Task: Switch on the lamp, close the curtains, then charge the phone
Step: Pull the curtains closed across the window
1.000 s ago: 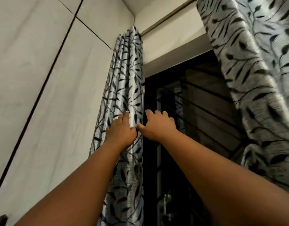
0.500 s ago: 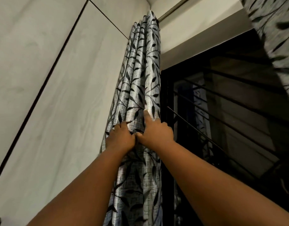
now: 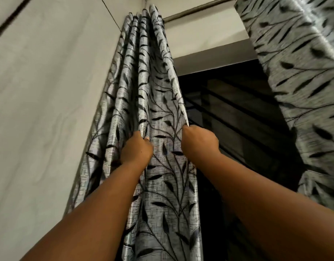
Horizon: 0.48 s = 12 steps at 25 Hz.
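- Two silver-grey curtains printed with black leaves and stems hang from one dull metal curtain rod against a pale cream wall; the left curtain fills the middle of the view, the right curtain drapes down the right edge.
- Between them a dark window with slanting black bars lies uncovered, the glass showing nothing but night.
- Half a second ago the left curtain was a tight bundle of pleats against the wall; now its leading panel is spread flat toward the window, and the right curtain, then only a sliver in the corner, is back in full view.
- Both bare forearms rise from the bottom edge to the left curtain at mid-height.
- The left hand is closed around a fold of the bunched pleats, fingertips tucked into the cloth, on the wall side.
- The right hand is fisted on the curtain's free edge, on the window side, the hem running up out of its knuckles.
- The hands, touching half a second ago, now stand apart with a flat strip of leaf-patterned fabric stretched between them.
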Each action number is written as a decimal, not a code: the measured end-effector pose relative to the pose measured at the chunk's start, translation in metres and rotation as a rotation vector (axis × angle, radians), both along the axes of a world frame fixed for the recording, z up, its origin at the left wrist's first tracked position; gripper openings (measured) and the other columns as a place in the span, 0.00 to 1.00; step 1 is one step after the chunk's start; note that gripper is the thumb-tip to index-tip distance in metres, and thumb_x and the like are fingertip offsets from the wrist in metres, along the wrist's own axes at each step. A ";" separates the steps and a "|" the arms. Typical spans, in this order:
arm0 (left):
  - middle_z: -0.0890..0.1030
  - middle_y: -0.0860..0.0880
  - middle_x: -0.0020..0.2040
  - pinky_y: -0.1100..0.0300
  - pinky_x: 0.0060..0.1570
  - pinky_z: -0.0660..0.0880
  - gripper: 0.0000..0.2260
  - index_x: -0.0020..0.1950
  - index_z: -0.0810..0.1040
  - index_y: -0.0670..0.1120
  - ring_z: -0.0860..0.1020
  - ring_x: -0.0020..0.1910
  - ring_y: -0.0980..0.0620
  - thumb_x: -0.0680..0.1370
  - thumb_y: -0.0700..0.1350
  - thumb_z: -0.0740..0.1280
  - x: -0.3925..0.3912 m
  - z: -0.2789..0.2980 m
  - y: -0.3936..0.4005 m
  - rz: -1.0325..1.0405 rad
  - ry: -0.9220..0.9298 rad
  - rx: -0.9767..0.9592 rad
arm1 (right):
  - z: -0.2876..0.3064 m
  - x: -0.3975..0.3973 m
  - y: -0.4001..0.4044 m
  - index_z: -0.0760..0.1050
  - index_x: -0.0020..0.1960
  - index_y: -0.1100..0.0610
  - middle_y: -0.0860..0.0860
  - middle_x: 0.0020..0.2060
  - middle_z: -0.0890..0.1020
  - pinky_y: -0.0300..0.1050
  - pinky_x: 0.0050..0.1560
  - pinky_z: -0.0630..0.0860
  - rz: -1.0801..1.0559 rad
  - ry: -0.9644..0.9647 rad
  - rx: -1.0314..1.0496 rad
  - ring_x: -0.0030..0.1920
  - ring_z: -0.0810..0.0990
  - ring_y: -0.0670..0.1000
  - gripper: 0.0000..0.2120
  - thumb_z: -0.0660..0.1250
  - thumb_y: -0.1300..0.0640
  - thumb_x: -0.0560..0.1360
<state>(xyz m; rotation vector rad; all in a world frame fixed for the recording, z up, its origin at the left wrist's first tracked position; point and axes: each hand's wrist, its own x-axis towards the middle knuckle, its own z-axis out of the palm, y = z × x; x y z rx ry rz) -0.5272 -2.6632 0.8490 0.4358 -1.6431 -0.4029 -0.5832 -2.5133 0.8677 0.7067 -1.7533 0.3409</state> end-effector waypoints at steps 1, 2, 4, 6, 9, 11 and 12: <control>0.76 0.38 0.63 0.52 0.48 0.68 0.17 0.67 0.69 0.41 0.74 0.59 0.37 0.82 0.48 0.57 -0.008 0.006 0.014 -0.069 0.036 -0.014 | 0.004 -0.002 0.019 0.76 0.54 0.57 0.52 0.42 0.78 0.45 0.29 0.66 -0.077 0.024 -0.005 0.41 0.79 0.57 0.09 0.61 0.64 0.76; 0.77 0.38 0.60 0.53 0.46 0.67 0.15 0.64 0.72 0.41 0.75 0.57 0.38 0.83 0.48 0.56 -0.013 0.011 0.026 -0.104 0.059 -0.055 | 0.009 -0.002 0.038 0.77 0.53 0.56 0.51 0.39 0.77 0.43 0.27 0.64 -0.126 0.033 -0.031 0.38 0.78 0.57 0.09 0.61 0.63 0.76; 0.79 0.40 0.54 0.54 0.42 0.68 0.14 0.58 0.75 0.41 0.76 0.51 0.39 0.83 0.48 0.55 -0.026 0.018 0.060 -0.207 0.086 -0.102 | 0.019 -0.002 0.085 0.77 0.54 0.55 0.52 0.39 0.79 0.42 0.26 0.63 -0.261 0.044 -0.107 0.39 0.80 0.58 0.10 0.61 0.62 0.75; 0.80 0.42 0.51 0.53 0.42 0.70 0.14 0.56 0.76 0.42 0.77 0.48 0.41 0.83 0.48 0.54 -0.034 0.023 0.099 -0.277 0.109 -0.114 | 0.029 -0.001 0.132 0.75 0.58 0.54 0.54 0.44 0.82 0.42 0.28 0.66 -0.312 0.056 -0.172 0.43 0.82 0.60 0.13 0.60 0.61 0.75; 0.80 0.43 0.54 0.51 0.50 0.73 0.15 0.59 0.76 0.45 0.77 0.51 0.40 0.82 0.50 0.54 -0.041 0.034 0.150 -0.440 0.086 -0.128 | 0.038 0.005 0.199 0.67 0.66 0.49 0.57 0.48 0.83 0.46 0.33 0.71 -0.449 0.068 -0.262 0.46 0.82 0.62 0.20 0.58 0.60 0.76; 0.80 0.43 0.55 0.55 0.46 0.70 0.15 0.60 0.77 0.47 0.77 0.53 0.40 0.82 0.50 0.54 -0.046 0.040 0.180 -0.466 0.078 -0.143 | 0.044 0.009 0.239 0.67 0.67 0.48 0.58 0.54 0.82 0.48 0.38 0.72 -0.516 0.033 -0.321 0.52 0.82 0.62 0.20 0.58 0.58 0.76; 0.81 0.43 0.55 0.56 0.43 0.67 0.14 0.59 0.77 0.47 0.77 0.52 0.40 0.82 0.50 0.55 -0.047 0.041 0.198 -0.480 0.061 -0.143 | 0.046 0.010 0.260 0.68 0.66 0.48 0.58 0.55 0.82 0.49 0.41 0.73 -0.556 0.000 -0.346 0.54 0.81 0.63 0.18 0.58 0.56 0.77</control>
